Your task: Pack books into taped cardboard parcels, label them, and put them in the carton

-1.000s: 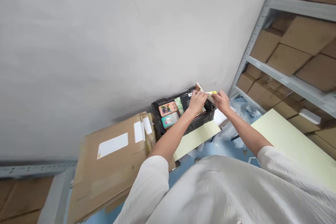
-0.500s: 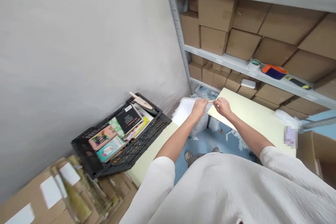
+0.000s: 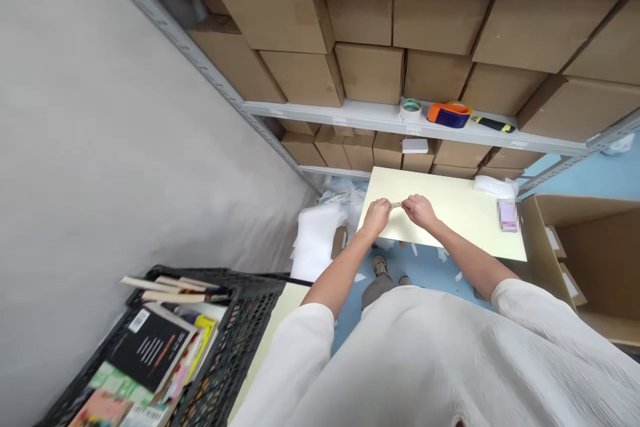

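My left hand (image 3: 377, 216) and my right hand (image 3: 420, 211) are both closed, pinching the two ends of a small, thin, pale item (image 3: 396, 205). I see it nearly edge-on, and my fingers cover much of it, so its kind is unclear. Both hands are over the near left part of a cream tabletop (image 3: 450, 213). A purple-pink item (image 3: 508, 215), blurred out, lies toward the right end of that table, with a white plastic-like bundle (image 3: 495, 187) behind it.
A black crate (image 3: 235, 340) of books (image 3: 150, 350) stands at lower left. Shelves ahead hold cardboard boxes (image 3: 370, 73), a tape roll (image 3: 411, 109), an orange-and-blue tape dispenser (image 3: 450, 115) and a utility knife (image 3: 494, 124). An open carton (image 3: 590, 213) stands right; white foam sheets (image 3: 317, 240) lie left.
My view has turned right, toward the shelves and table. My hands, still pinching the thin item, are now over the tabletop instead of at its left edge.
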`<state>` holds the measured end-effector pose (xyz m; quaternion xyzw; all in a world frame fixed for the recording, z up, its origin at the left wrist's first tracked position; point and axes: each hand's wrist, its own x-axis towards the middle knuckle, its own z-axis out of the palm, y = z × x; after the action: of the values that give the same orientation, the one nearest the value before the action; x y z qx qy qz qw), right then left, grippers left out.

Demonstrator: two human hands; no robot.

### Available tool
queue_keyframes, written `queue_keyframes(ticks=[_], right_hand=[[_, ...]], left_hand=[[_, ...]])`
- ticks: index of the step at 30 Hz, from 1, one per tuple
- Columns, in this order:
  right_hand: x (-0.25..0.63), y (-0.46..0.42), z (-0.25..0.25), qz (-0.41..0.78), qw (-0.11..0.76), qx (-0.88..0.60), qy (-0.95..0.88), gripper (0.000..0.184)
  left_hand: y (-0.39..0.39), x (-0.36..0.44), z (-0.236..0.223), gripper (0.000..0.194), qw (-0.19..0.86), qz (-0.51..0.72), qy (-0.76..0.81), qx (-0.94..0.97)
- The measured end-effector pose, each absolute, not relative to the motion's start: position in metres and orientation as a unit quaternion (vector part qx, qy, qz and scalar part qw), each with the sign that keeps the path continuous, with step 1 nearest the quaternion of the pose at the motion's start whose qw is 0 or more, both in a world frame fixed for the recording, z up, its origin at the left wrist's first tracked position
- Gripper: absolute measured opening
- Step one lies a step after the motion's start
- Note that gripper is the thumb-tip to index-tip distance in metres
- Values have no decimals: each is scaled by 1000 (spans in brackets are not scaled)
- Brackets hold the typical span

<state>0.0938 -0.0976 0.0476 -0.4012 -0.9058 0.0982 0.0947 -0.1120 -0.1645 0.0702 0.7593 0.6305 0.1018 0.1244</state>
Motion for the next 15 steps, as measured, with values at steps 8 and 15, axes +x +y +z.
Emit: queue_keyframes(ticks=[8,15], right_hand=[[75,-66,16,107,-10,-448,-888,31],[53,-41,-15,133,-58,-438,-887,31]], left_hand=[[-117,-131,27,26,141,60,578,801],[-94,-149,-10,31,184,30,544,818]])
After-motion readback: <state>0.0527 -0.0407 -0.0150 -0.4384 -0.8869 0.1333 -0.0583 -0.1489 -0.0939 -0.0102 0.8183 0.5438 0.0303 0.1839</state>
